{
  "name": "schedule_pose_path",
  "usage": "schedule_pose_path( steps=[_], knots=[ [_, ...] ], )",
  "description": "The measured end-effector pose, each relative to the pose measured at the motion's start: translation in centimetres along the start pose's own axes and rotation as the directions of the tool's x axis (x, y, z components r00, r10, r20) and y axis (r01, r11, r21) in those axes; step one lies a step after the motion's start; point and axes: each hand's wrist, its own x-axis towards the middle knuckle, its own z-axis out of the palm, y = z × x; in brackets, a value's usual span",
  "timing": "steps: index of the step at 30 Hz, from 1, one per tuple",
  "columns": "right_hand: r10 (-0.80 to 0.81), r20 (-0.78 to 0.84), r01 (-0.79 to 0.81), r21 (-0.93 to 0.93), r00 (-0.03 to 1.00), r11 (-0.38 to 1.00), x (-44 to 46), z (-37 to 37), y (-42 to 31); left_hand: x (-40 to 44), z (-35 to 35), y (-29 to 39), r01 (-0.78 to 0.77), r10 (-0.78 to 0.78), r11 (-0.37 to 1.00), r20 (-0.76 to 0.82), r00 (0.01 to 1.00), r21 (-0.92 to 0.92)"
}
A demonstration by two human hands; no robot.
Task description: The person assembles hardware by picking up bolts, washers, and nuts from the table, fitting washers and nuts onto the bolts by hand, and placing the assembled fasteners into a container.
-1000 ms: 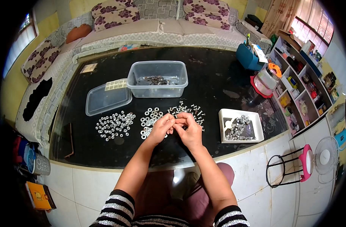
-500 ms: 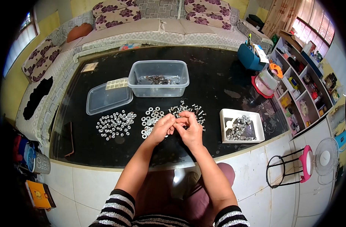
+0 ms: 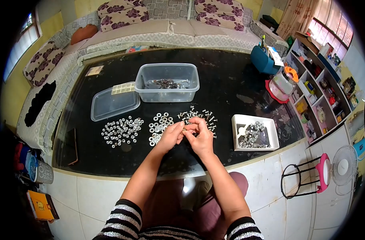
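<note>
My left hand (image 3: 171, 138) and my right hand (image 3: 200, 135) meet above the dark table, fingertips pinched together around a small piece of metal hardware. Its exact kind is mostly hidden by the fingers. Behind the hands lie many loose bolts (image 3: 208, 116). Flat washers (image 3: 155, 125) are spread just left of and partly behind my left hand. Farther left is a cluster of nuts (image 3: 121, 132). To the right, a white tray (image 3: 276, 136) holds a heap of shiny metal fasteners (image 3: 254, 135).
A clear plastic tub (image 3: 166, 96) with dark small hardware stands behind the piles, its lid (image 3: 110, 108) lying to the left. A phone (image 3: 72, 146) rests near the table's left edge. A jar (image 3: 283, 85) and teal holder (image 3: 264, 60) stand at the back right.
Both hands stay in almost the same spot. The fingertips have shifted slightly, and a bit of the small piece now shows between them.
</note>
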Motion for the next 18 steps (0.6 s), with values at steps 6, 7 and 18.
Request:
schedule_pose_path(
  steps=[6,7,18],
  knots=[
    [0.028,-0.006,-0.028,0.04,1.0,0.999,0.2,0.0,0.4,-0.3,0.6,1.2,0.033,-0.035,0.999,-0.106,0.994,-0.017],
    [0.026,-0.015,-0.025,0.047,1.0,0.999,0.2,-0.1,0.5,-0.2,0.6,1.1,-0.015,0.016,1.0,-0.07,0.997,0.01],
    [0.053,-0.036,-0.05,0.095,0.998,0.994,0.3,-0.1,0.5,-0.1,0.3,0.9,-0.015,0.009,0.997,-0.08,0.997,-0.077]
  ],
)
